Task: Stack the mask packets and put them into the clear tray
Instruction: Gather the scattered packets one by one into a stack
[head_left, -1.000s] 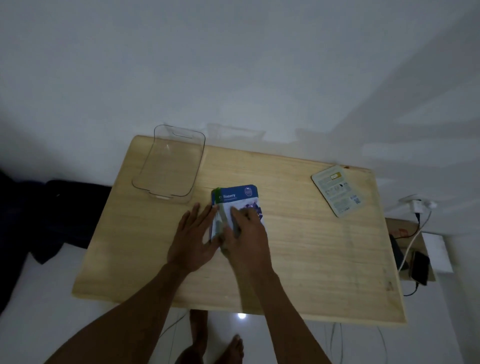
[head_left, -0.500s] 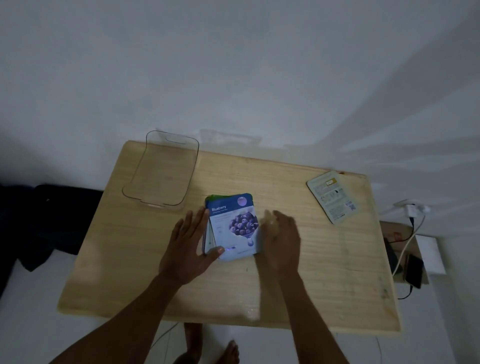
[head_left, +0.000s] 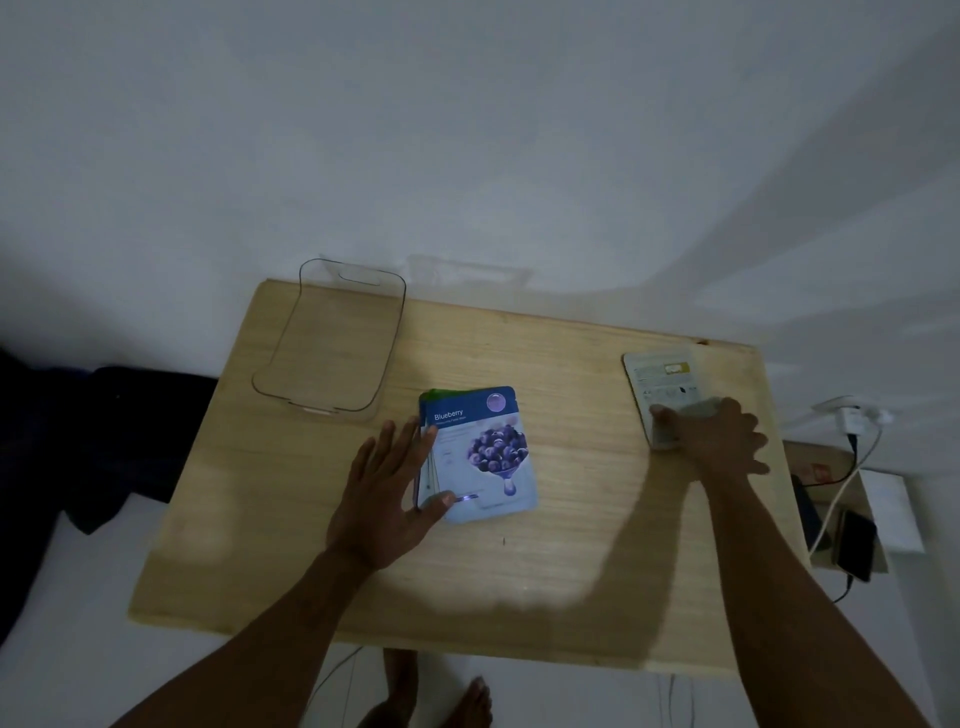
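The last loose packet (head_left: 662, 387) at right of frame is being pressed under the spread right hand (head_left: 719, 441) while the stack (head_left: 478, 452) is being steadied by the flat, open left hand (head_left: 387, 488); a slide and lift onto the stack is judged to be called for next.

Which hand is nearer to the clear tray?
Left. The left hand lies just below-right of the clear tray, against the packet stack; the right hand is far right.

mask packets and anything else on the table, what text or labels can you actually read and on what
"Blueberry": white lettering on the blue band at the top of the blueberry packet, topmost of the stack beside the left hand.
Small print under that word and lower down that packet: too small to read.
Print and yellow label on the pale packet under the right hand: blurred, unreadable.
Clear tray: no text visible.
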